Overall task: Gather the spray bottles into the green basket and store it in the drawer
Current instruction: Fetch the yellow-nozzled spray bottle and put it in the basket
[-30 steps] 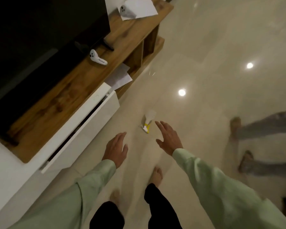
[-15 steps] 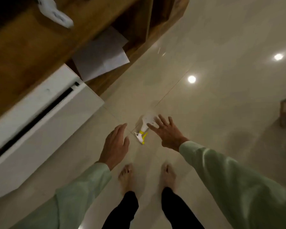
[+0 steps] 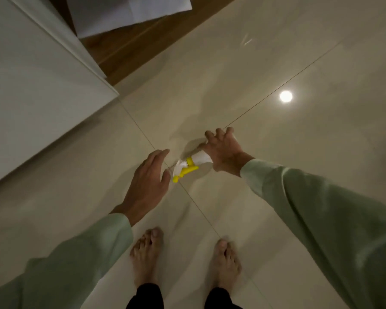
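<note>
Now the right hand (image 3: 224,150) has come down onto the spray bottle (image 3: 191,165), which half a second ago it only reached for. Its fingers wrap over the white body. The bottle lies on its side on the shiny floor (image 3: 276,52), yellow trigger toward the left hand (image 3: 146,184). That hand hovers just beside it, fingers loose, holding nothing.
</note>
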Demonstrator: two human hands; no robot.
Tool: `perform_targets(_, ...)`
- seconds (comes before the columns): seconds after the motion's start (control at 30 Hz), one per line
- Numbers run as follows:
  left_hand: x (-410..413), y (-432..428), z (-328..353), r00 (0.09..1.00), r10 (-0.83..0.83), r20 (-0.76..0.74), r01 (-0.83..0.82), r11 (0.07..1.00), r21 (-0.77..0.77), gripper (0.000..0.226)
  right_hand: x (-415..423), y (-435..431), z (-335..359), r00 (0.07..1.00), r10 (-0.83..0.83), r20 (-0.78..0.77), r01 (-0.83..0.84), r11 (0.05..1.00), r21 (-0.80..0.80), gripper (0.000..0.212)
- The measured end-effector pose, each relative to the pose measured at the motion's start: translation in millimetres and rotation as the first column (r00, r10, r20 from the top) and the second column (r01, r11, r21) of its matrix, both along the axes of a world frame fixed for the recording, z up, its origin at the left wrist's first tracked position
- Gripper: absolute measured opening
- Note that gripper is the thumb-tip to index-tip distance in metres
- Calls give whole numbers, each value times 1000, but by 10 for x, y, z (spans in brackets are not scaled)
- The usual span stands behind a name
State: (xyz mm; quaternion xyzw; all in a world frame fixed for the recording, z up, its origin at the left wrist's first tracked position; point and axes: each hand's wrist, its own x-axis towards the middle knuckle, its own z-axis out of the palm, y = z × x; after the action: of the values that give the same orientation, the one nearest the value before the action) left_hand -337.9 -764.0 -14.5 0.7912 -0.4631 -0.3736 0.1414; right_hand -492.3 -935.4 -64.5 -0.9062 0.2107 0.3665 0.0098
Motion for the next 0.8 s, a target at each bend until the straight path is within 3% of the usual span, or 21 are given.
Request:
perform_targets(0.13, 116, 59, 606, 997, 74, 12, -73, 997, -12, 52, -126, -9, 630, 939, -335, 76, 325, 938, 124, 78)
perform_targets(0.3, 292, 148, 1915, 986, 163, 48, -162, 987, -22, 54, -74, 222, 1999, 742, -652, 156, 593, 747, 301, 74)
perform_targets(0.47, 456, 413, 3562, 945, 323, 58, -315, 942, -117, 54, 294, 688, 3671, 622, -736, 267, 596, 666, 449, 74)
perform_targets(0.6, 596, 910, 4772, 910, 408, 71, -392, 903, -176, 55, 652, 1186, 4908, 575, -729, 372, 512, 675, 532, 71)
perform_targets(0.8, 942, 2001, 6024, 826, 547, 132, -505, 825, -254, 57, 1289, 2070, 6238, 587, -658, 472, 378, 738, 558, 66)
